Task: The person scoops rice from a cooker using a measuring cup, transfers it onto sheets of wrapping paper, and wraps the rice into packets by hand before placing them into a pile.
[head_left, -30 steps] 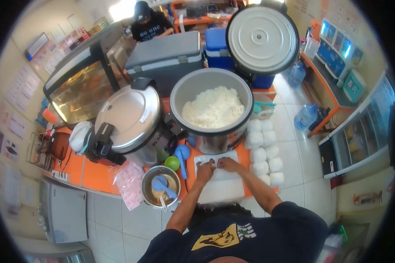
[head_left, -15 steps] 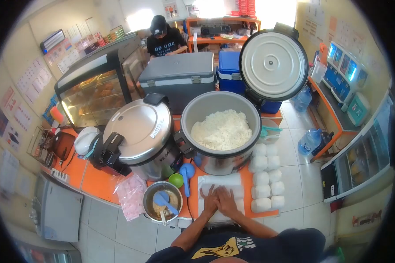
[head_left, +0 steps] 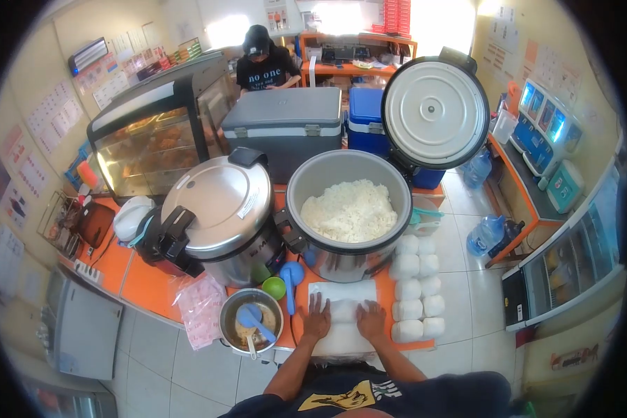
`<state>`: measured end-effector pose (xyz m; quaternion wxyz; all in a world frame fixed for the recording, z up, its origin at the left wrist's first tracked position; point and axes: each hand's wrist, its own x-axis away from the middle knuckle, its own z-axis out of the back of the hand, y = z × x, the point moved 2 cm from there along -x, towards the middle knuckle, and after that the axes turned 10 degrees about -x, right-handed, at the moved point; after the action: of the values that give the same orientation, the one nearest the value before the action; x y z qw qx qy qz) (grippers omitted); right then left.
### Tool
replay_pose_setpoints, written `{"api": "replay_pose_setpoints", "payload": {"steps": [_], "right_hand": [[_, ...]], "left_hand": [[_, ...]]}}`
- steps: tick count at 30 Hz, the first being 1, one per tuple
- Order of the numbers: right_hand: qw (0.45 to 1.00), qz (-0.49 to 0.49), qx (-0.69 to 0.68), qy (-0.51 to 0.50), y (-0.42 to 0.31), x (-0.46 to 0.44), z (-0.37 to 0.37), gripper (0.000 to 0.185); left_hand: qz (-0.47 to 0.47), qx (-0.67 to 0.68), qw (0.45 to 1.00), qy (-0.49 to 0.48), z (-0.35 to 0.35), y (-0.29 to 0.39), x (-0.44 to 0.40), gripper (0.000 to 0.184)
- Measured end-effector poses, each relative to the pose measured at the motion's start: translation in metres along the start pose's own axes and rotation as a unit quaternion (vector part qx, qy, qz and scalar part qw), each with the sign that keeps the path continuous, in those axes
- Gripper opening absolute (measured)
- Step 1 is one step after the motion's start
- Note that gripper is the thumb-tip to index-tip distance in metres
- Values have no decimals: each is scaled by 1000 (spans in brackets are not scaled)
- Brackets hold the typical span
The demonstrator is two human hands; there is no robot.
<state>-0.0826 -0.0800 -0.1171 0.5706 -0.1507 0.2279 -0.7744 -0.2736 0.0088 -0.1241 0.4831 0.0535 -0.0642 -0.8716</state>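
Observation:
White wrapping paper lies at the counter's front edge, with a pale rounded lump in its middle. My left hand rests on the paper at the lump's left side, fingers spread. On the other side, my right hand also lies with its fingers apart. Whether the lump is under a fold of paper I cannot tell. Just beyond stands an open rice cooker with cooked white rice inside. To the right, several white wrapped bundles sit in two rows.
A closed rice cooker stands left. Before it are a metal bowl with a blue scoop, a green cup, a blue paddle and pink-printed packaging. Behind are coolers, a food warmer and a person.
My hands were together over the middle of the paper; they have moved apart to either side, and the pale lump now shows between them. The view has shifted slightly.

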Motion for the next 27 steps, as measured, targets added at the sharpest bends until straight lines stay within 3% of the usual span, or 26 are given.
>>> {"api": "replay_pose_setpoints", "payload": {"steps": [1,5,7,8,10,14,16,18,23,25,27], "right_hand": [[1000,16,16,1,2,-6,5,50],[999,21,44,0,-5,-24,23,49],[994,-68,82,4,-13,-28,26,42],[995,-65,81,4,-18,-31,27,42],[990,-125,50,-35,-18,-33,25,35],[992,-100,-83,-6,-16,-28,17,24],[997,-18,-62,45,-17,-15,5,7],[995,31,-78,62,-10,-5,0,5],[986,148,-53,48,-9,16,16,6],[961,242,4,136,-20,33,38,15],[968,230,17,95,-17,35,39,18]], "left_hand": [[0,-53,999,0,7,-3,2,51],[-18,-3,998,-59,25,-12,-8,54],[-12,-14,999,-31,24,-10,-16,50],[-10,-15,999,-30,23,-11,-21,50],[-30,22,997,-63,19,-9,-30,25],[-46,69,996,-40,12,-1,-28,16],[-70,130,989,27,3,-7,-14,21],[-80,143,986,44,1,-8,1,24],[-158,183,965,103,32,-12,33,34],[-164,118,970,132,41,-12,47,33],[-166,115,973,111,34,-18,44,30]]}}
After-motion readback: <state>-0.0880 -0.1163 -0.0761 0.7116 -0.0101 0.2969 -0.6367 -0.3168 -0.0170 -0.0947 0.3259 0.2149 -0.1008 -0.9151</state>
